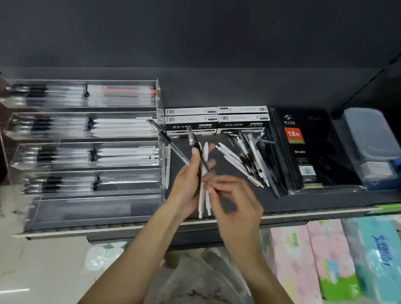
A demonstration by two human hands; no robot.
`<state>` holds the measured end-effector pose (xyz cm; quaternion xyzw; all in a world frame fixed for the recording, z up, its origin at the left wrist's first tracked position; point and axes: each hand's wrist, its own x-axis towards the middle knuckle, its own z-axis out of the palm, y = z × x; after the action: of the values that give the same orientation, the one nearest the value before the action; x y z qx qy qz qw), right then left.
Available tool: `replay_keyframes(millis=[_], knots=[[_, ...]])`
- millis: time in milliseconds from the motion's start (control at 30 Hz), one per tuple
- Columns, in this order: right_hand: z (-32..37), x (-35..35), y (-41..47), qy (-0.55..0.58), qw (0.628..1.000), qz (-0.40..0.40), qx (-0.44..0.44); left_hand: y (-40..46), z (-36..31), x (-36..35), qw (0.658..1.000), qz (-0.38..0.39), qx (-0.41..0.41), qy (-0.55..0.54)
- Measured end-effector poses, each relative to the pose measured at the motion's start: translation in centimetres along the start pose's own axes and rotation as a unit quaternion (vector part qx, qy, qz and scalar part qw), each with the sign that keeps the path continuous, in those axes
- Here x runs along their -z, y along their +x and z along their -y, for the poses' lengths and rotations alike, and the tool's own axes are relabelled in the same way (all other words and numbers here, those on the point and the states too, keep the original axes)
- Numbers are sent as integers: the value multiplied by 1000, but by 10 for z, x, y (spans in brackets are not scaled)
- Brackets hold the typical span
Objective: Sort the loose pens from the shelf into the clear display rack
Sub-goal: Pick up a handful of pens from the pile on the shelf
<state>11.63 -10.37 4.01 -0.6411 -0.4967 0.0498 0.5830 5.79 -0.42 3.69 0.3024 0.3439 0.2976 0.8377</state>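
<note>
Several pens (204, 176) fill our left grip (187, 184); our right grip (231, 203) pinches one, rack (84, 141) beside, loose pile (247, 158) behind

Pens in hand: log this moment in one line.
left hand: grips pen bunch | right hand: pinches bunch | loose pens: on shelf | rack: left

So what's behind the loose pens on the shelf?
Behind the loose pens stand stacked pen boxes against the shelf's back wall. The pens hide part of the right stack's lower front; whatever lies behind the boxes is covered.
</note>
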Motion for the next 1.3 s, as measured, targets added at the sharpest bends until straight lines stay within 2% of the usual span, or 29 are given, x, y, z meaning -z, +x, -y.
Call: replay_keyframes(millis=[100,267,333,400,433,467,500,533,567,600,667,800,933,1033,1100,1167,1300], knots=[[-7,-7,-10,-65,996,39,51,2,-3,6,997,34,10,-69],[-17,-9,-18,-139,979,107,104,5,-5,12,996,45,-4,-76],[-14,-7,-20,-119,987,103,30,8,-6,11,996,32,-31,-81],[-7,-6,-20,-6,982,68,-177,10,-8,6,994,26,-61,-86],[-2,-7,-17,97,946,46,-305,11,-8,3,993,26,-72,-86],[2,-10,-13,215,885,16,-413,11,-8,0,993,23,-82,-83],[2,-15,-8,318,815,-20,-483,10,-6,-4,993,22,-87,-79],[2,-20,-3,391,759,-57,-517,10,-3,-8,993,21,-89,-72],[3,-24,4,436,725,-86,-527,9,1,-12,994,25,-87,-67],[4,-27,11,460,710,-107,-523,8,4,-16,994,29,-84,-63],[6,-32,21,462,718,-122,-506,6,10,-21,995,37,-71,-63],[5,-36,24,335,794,-55,-504,7,14,-19,998,36,-56,-9],[2,-35,22,327,798,3,-507,7,11,-4,999,2,-48,26],[-8,-24,35,251,861,75,-435,-4,5,14,999,-2,-43,27],[-16,-20,54,215,885,156,-383,-16,1,28,998,18,-15,52],[-19,-25,76,202,872,277,-348,-31,-1,38,996,30,9,81],[-6,-45,103,227,773,495,-328,-50,-3,46,998,25,-2,65]])
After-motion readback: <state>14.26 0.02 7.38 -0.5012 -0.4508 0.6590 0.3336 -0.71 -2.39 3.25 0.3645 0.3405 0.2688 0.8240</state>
